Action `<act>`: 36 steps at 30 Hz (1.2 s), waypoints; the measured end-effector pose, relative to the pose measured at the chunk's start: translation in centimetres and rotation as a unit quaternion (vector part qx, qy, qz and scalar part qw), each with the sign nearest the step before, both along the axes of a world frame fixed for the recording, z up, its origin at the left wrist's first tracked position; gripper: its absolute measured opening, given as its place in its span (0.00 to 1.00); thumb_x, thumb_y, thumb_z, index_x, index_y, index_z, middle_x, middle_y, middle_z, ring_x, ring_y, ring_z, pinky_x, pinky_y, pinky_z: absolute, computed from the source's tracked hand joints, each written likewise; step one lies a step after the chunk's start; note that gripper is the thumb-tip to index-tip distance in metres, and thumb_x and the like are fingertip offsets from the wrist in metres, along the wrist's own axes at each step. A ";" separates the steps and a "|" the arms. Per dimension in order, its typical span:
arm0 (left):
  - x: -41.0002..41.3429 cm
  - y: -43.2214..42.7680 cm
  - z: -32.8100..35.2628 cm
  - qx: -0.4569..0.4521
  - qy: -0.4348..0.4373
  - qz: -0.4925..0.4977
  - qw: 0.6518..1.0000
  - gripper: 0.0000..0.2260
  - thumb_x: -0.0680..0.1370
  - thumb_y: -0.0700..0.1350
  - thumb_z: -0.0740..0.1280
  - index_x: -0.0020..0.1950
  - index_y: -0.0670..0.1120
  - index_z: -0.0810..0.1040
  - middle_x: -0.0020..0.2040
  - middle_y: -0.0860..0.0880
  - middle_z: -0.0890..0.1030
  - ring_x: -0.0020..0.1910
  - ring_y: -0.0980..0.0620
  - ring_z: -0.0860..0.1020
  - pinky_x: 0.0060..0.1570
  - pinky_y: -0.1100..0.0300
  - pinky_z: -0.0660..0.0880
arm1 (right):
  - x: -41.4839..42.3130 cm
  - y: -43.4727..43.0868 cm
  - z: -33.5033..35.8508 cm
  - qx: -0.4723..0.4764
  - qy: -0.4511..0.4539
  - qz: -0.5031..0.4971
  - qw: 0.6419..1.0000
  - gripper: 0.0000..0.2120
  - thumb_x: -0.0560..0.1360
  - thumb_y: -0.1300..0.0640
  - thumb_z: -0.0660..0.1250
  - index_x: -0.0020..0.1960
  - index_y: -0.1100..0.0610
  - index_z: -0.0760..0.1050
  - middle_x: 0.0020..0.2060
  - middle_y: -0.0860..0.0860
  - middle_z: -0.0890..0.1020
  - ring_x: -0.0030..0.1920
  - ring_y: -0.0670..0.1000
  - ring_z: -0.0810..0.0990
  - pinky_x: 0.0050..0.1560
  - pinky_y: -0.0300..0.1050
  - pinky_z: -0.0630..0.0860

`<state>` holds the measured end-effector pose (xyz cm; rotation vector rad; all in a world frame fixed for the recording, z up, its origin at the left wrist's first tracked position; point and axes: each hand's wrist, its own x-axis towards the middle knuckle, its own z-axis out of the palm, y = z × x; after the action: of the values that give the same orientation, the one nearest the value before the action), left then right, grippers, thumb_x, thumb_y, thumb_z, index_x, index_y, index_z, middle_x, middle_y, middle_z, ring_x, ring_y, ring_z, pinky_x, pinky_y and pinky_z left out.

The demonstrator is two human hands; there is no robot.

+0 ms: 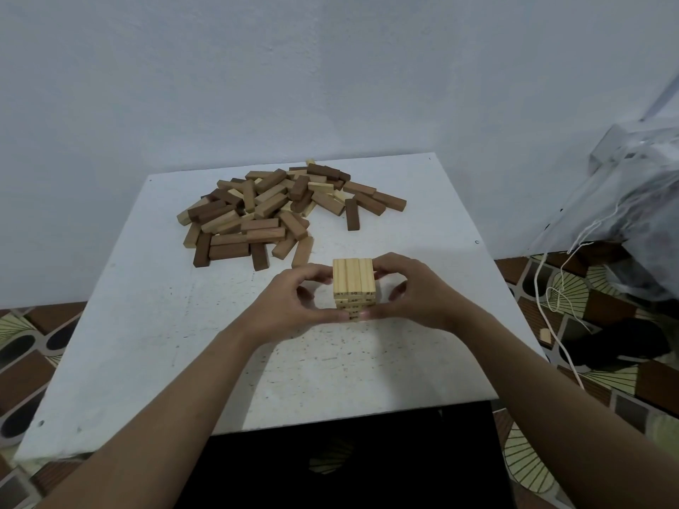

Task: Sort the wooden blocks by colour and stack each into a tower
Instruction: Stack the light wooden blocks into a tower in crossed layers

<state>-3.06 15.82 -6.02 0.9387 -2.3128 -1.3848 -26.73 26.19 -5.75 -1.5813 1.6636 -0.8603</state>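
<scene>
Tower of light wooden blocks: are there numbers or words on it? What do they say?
"50": on the near end of the middle top block of the light block tower, as best it reads.
Other numbers on the block ends beside and below it: too small and blurred to read.
On the pile of mixed blocks: no text that can be made out.

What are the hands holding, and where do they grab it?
The pale block tower: the left hand grips its left side, the right hand its right side, thumbs low on the near face.
</scene>
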 end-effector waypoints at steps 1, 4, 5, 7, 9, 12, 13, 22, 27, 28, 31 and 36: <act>0.0 0.0 0.0 0.002 -0.001 0.000 1.000 0.34 0.65 0.61 0.81 0.69 0.56 0.78 0.63 0.56 0.81 0.48 0.44 0.83 0.46 0.43 0.81 | 0.0 0.0 0.0 0.000 0.001 -0.005 1.000 0.32 0.65 0.44 0.81 0.66 0.46 0.76 0.59 0.38 0.78 0.61 0.40 0.75 0.50 0.42 0.78; -0.1 -0.1 0.0 0.001 0.000 -0.002 1.000 0.34 0.66 0.61 0.81 0.69 0.56 0.78 0.63 0.57 0.81 0.49 0.44 0.83 0.47 0.42 0.81 | 0.2 0.2 -0.1 -0.006 0.000 -0.017 1.000 0.32 0.65 0.44 0.81 0.66 0.47 0.76 0.58 0.38 0.78 0.60 0.40 0.75 0.49 0.42 0.79; -0.1 -0.1 0.0 0.000 0.001 -0.001 1.000 0.35 0.65 0.62 0.81 0.70 0.55 0.78 0.63 0.57 0.81 0.50 0.44 0.83 0.48 0.43 0.81 | 0.2 0.2 -0.1 -0.008 -0.001 -0.020 1.000 0.32 0.65 0.45 0.81 0.67 0.47 0.76 0.58 0.38 0.78 0.60 0.40 0.75 0.48 0.41 0.80; -0.2 0.0 0.0 -0.004 0.006 -0.002 1.000 0.35 0.65 0.63 0.80 0.70 0.55 0.78 0.63 0.57 0.81 0.51 0.43 0.83 0.49 0.43 0.81 | 0.4 0.3 -0.2 -0.010 -0.003 -0.024 1.000 0.33 0.65 0.45 0.81 0.67 0.48 0.76 0.58 0.37 0.78 0.59 0.39 0.75 0.46 0.42 0.81; -0.2 0.0 -0.1 -0.007 0.013 -0.005 1.000 0.34 0.66 0.62 0.80 0.70 0.56 0.78 0.62 0.57 0.81 0.52 0.41 0.82 0.49 0.42 0.80 | 0.4 0.3 -0.3 -0.010 -0.001 -0.026 1.000 0.33 0.65 0.46 0.81 0.67 0.49 0.76 0.57 0.37 0.77 0.59 0.40 0.75 0.47 0.42 0.81; -0.2 0.1 -0.1 -0.011 0.018 -0.006 1.000 0.34 0.67 0.61 0.80 0.71 0.55 0.77 0.63 0.57 0.81 0.53 0.40 0.82 0.50 0.42 0.80 | 0.4 0.3 -0.2 -0.008 -0.002 -0.025 1.000 0.33 0.65 0.45 0.81 0.67 0.48 0.76 0.57 0.36 0.78 0.59 0.39 0.76 0.48 0.41 0.80; -0.2 0.1 -0.1 -0.009 0.020 -0.006 1.000 0.34 0.67 0.59 0.80 0.71 0.56 0.76 0.63 0.57 0.81 0.53 0.41 0.82 0.49 0.42 0.80 | 0.4 0.3 -0.2 -0.007 -0.003 -0.023 1.000 0.32 0.65 0.45 0.81 0.67 0.48 0.76 0.56 0.35 0.77 0.59 0.39 0.76 0.48 0.41 0.80; -0.7 0.7 0.8 -0.025 0.046 -0.005 0.999 0.29 0.70 0.53 0.80 0.69 0.55 0.77 0.61 0.59 0.81 0.63 0.61 0.77 0.53 0.59 0.79 | 0.1 0.1 -0.1 -0.003 -0.012 -0.016 1.000 0.34 0.65 0.45 0.81 0.68 0.49 0.75 0.59 0.39 0.78 0.60 0.41 0.76 0.48 0.41 0.79; -0.9 0.8 0.5 -0.033 0.060 0.000 0.998 0.26 0.71 0.49 0.80 0.66 0.60 0.77 0.61 0.59 0.81 0.62 0.62 0.76 0.52 0.66 0.77 | 0.1 0.1 -0.3 -0.006 -0.018 -0.015 1.000 0.33 0.65 0.46 0.81 0.67 0.49 0.76 0.58 0.38 0.79 0.60 0.41 0.77 0.48 0.40 0.78; -0.8 0.8 0.4 -0.033 0.061 0.003 0.998 0.25 0.71 0.49 0.80 0.66 0.59 0.77 0.61 0.59 0.81 0.62 0.62 0.76 0.52 0.66 0.77 | 0.1 0.1 -0.3 -0.006 -0.019 -0.015 1.000 0.33 0.65 0.46 0.81 0.67 0.48 0.76 0.58 0.38 0.79 0.59 0.41 0.77 0.48 0.40 0.77; -0.8 0.9 0.2 -0.040 0.061 0.008 0.997 0.26 0.70 0.51 0.80 0.67 0.55 0.79 0.61 0.58 0.82 0.62 0.59 0.77 0.54 0.58 0.79 | 0.1 0.0 -0.3 -0.007 -0.016 -0.011 1.000 0.32 0.65 0.45 0.81 0.67 0.48 0.77 0.57 0.38 0.79 0.59 0.40 0.77 0.47 0.39 0.76; -0.8 1.1 0.4 -0.039 0.071 0.013 0.997 0.31 0.68 0.55 0.80 0.70 0.56 0.77 0.62 0.61 0.80 0.63 0.59 0.77 0.55 0.57 0.77 | 0.1 -0.1 0.1 -0.003 -0.023 -0.002 1.000 0.33 0.65 0.45 0.81 0.67 0.47 0.76 0.58 0.38 0.80 0.59 0.40 0.77 0.46 0.37 0.75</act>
<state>-3.83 16.89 -5.65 0.8173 -2.2246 -1.2964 -26.64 26.09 -5.69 -1.5514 1.6349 -0.8985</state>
